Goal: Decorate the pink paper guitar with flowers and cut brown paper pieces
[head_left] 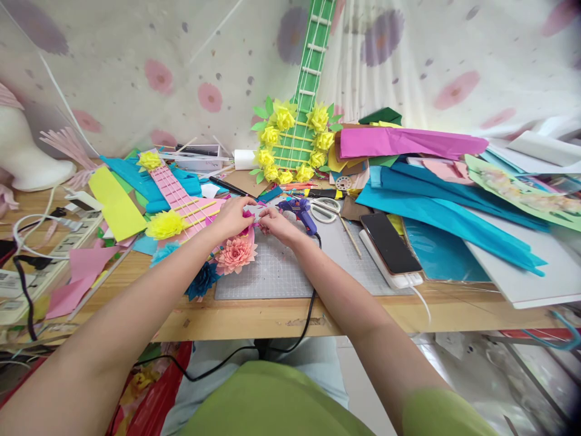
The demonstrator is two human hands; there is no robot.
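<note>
My left hand (235,218) and my right hand (276,224) meet over the left part of the grey cutting mat. Both have their fingertips pinched on a small piece of magenta paper (247,221), partly hidden by the fingers. Just below lies a pink paper guitar (200,229), its strings and yellow sticks showing. It carries a yellow paper flower (165,225), a coral paper flower (236,254) and a dark blue paper flower (202,281). Right beside my right hand rests a purple hot glue gun (299,209), its black cord running down off the table.
A green paper guitar (293,145) with yellow roses leans at the back. White-handled scissors (325,209) and a phone (391,243) on a white block lie to the right. Blue crepe paper (445,212) is piled beyond. A power strip (68,242) sits at left.
</note>
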